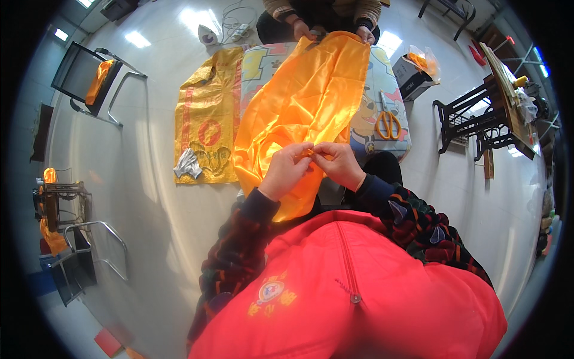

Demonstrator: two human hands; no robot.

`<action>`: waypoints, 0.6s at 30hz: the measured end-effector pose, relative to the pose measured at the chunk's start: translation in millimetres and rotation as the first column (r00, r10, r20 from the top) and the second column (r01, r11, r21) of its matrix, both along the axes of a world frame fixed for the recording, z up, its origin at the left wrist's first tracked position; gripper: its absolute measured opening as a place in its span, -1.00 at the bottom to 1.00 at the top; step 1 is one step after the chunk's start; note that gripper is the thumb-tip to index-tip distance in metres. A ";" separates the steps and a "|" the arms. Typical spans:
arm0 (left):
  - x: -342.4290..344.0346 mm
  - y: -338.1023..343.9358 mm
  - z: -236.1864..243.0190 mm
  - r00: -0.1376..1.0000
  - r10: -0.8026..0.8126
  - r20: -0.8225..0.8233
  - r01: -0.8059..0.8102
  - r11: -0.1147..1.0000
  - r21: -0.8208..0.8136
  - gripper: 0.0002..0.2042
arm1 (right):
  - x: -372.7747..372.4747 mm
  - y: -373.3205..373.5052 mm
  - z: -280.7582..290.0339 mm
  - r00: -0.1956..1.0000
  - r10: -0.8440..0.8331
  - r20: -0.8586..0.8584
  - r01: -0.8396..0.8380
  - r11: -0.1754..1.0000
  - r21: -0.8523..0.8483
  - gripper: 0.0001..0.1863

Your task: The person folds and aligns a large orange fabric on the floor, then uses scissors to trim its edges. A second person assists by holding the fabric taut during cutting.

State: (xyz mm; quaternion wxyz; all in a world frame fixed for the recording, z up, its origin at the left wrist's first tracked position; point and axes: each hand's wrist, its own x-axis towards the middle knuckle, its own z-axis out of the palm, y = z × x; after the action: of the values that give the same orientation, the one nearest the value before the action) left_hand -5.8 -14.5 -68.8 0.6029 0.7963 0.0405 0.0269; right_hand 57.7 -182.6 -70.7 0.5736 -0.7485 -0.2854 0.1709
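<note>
A shiny orange satin cloth point(317, 90) stretches from my lap over a low padded table with a cartoon-print cover point(260, 63). My left hand point(289, 169) and my right hand point(341, 166) meet at its near part, fingertips closed together in a pinch on the fabric. Whether a pin or thread is also between the fingers is too small to tell. Across the table another person's hands point(303, 30) hold the far end of the cloth. Orange-handled scissors point(388, 125) lie on the cover to the right of the cloth.
Left of the table lies a yellow woven sack point(209, 119) with a crumpled white-grey cloth point(188, 164) on it. A box point(412, 78) with orange fabric stands to the right. A sewing-machine table point(499, 99) is farther right; a black chair point(89, 78) stands left.
</note>
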 end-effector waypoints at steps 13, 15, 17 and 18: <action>4.8 35.6 -17.5 0.991 0.126 0.035 -0.125 0.992 -0.014 -0.89 | 14.1 2.4 -18.5 0.982 0.136 0.130 -0.119 0.984 -0.133 -0.68; 9.3 43.4 -21.0 0.985 0.169 -0.026 -0.171 0.973 -0.155 -0.90 | 18.0 4.0 -21.5 0.969 0.143 0.199 -0.116 0.983 -0.142 -0.68; 14.0 51.0 -27.1 0.976 0.206 -0.070 -0.216 0.956 -0.197 -0.91 | 21.2 3.6 -23.2 0.957 0.156 0.246 -0.110 0.976 -0.189 -0.68; 16.2 53.8 -31.3 0.970 0.227 -0.081 -0.241 0.939 -0.247 -0.91 | 21.6 3.2 -23.6 0.955 0.160 0.250 -0.108 0.972 -0.208 -0.66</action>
State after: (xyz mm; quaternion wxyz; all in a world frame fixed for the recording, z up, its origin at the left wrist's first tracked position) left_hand 10.5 39.3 -100.2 0.6914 0.7022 0.1535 0.0724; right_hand 79.3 -179.4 -94.3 0.4426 -0.7952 -0.3919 0.1347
